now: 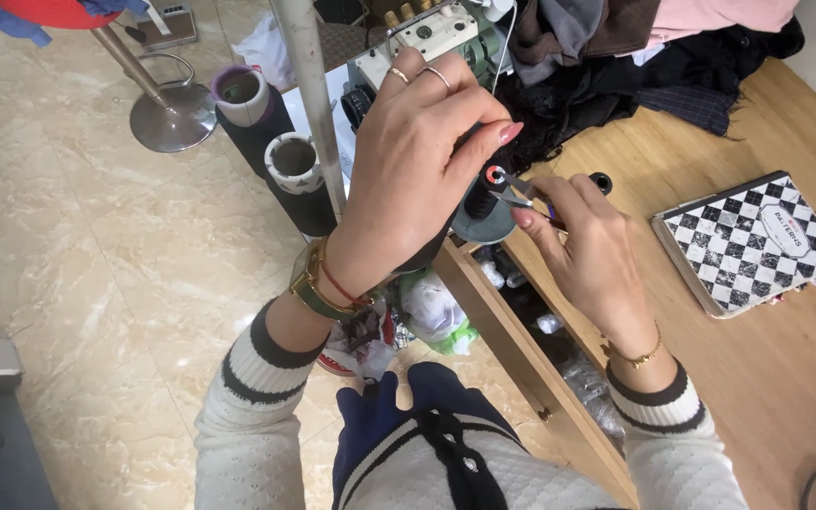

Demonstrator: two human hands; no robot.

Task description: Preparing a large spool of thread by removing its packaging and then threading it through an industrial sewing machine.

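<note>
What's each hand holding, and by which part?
Left hand: black thread spool, gripped around its upper part. Right hand: small scissors, pinched at the handle end.

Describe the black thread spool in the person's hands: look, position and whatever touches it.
The black thread spool is a cone wound with dark thread on a wide grey round base, with a small red-and-white ring at its top. It is held up over the edge of the wooden table, near the sewing machine. The left hand wraps over it from above and hides much of it. The right hand pinches a thin tool, seemingly small snips, at the spool's top.
</note>
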